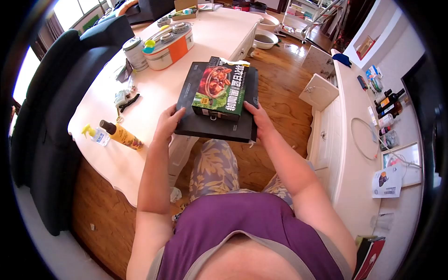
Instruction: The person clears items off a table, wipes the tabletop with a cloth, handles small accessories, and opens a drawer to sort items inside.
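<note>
Between my two hands is a flat black box [186,123], held level in front of my body. My left hand [169,120] grips its left edge, and my right hand [259,120] has hold of the right edge. On top of it rests a smaller food box [219,88], dark green with a picture of food and large white characters. A torn white and yellow piece shows at that box's far edge. Fingers under the black box are hidden from me.
On the white table [100,158] at left stand a yellow spray bottle [123,136], a pump bottle [97,135], a tin can [135,53] and an orange-and-white container [169,49]. An open cabinet door [319,92] juts out at right. Several bottles [389,105] line the right-hand cabinet.
</note>
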A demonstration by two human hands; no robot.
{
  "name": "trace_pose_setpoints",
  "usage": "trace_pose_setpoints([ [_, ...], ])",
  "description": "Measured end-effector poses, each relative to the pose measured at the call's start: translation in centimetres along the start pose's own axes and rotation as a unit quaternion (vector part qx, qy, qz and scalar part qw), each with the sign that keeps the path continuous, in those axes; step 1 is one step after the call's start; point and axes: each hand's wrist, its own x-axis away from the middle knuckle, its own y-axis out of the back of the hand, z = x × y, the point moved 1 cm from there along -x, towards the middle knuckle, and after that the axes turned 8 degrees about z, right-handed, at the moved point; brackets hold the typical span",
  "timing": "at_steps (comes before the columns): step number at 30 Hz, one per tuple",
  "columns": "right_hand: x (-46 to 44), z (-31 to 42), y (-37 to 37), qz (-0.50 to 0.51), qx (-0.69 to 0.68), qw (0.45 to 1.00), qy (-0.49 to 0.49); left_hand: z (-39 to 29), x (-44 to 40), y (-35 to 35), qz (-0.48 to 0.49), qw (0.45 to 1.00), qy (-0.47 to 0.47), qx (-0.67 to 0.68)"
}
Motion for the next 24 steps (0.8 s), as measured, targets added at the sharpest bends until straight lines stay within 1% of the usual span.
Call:
trace_pose_setpoints([
  [1,0.9,0.9,-0.1,0.001,0.003,1.000,0.006,-0.7,0.5,-1.1,0.019,0.999,-0.025,0.042],
  [2,1.5,1.6,0.3,0.011,-0.009,1.000,0.005,-0.1,0.2,-1.1,0.051,0.998,-0.020,0.021],
  [4,2.6,2.5,0.8,-0.009,-0.005,1.000,0.025,-0.6,0.4,-2.1,0.106,0.989,-0.043,0.090],
  [5,3.2,2.8,1.2,-0.017,-0.007,0.999,0.031,-0.4,0.1,-2.3,0.138,0.980,-0.033,0.137],
  [6,2.9,1.6,1.3,-0.034,0.014,0.997,0.072,-0.1,0.1,-1.6,0.154,0.970,0.020,0.186],
  [7,3.2,1.9,1.8,-0.043,0.029,0.993,0.106,-0.4,0.1,-2.1,0.174,0.959,0.032,0.221],
  [8,4.0,2.6,1.7,-0.061,0.032,0.989,0.129,-0.7,0.2,-2.6,0.169,0.954,0.027,0.246],
  [9,4.6,2.8,1.2,-0.074,0.009,0.989,0.131,-0.2,-0.4,-3.3,0.191,0.950,0.021,0.246],
  [10,4.8,2.9,0.8,-0.083,-0.015,0.988,0.127,0.9,-1.1,-3.6,0.170,0.937,0.014,0.306],
  [11,4.9,2.6,0.9,-0.089,-0.010,0.986,0.137,2.4,-1.9,-3.6,0.144,0.920,0.009,0.365],
  [12,4.9,2.2,1.1,-0.110,-0.009,0.982,0.155,4.3,-3.3,-3.5,0.163,0.892,0.022,0.421],
  [13,5.4,3.8,1.5,-0.134,-0.022,0.977,0.165,3.0,-3.6,-5.2,0.166,0.895,0.032,0.412],
  [14,5.7,4.1,1.9,-0.137,-0.022,0.976,0.170,3.4,-4.0,-6.7,0.154,0.866,0.049,0.474],
  [15,5.9,4.4,2.0,-0.153,-0.015,0.967,0.201,3.4,-4.0,-8.1,0.139,0.832,0.066,0.533],
  [16,6.3,5.1,2.1,-0.169,-0.011,0.959,0.228,2.0,-3.4,-10.3,0.137,0.825,0.071,0.544],
  [17,6.5,5.6,2.2,-0.171,-0.013,0.958,0.229,1.3,-3.4,-12.3,0.148,0.813,0.094,0.556],
  [18,6.8,6.1,2.4,-0.186,-0.001,0.947,0.262,0.7,-3.4,-14.3,0.159,0.800,0.116,0.567],
  [19,7.1,6.6,2.5,-0.202,0.011,0.934,0.294,0.1,-3.3,-16.4,0.177,0.801,0.134,0.556],
  [20,7.1,7.1,2.7,-0.205,0.008,0.933,0.295,-0.7,-3.1,-18.4,0.194,0.802,0.153,0.544],
  [21,7.1,7.0,2.8,-0.214,0.001,0.925,0.315,-1.0,-2.6,-20.0,0.197,0.801,0.155,0.544],
  [22,6.9,6.6,3.0,-0.223,-0.004,0.915,0.335,-1.1,-2.1,-21.3,0.241,0.792,0.137,0.544],
  [23,6.6,6.5,3.5,-0.228,-0.004,0.914,0.335,-1.2,-2.0,-22.6,0.283,0.782,0.121,0.542],
  [24,6.1,6.4,4.1,-0.231,0.010,0.904,0.359,-0.9,-2.4,-23.7,0.286,0.781,0.125,0.541],
])
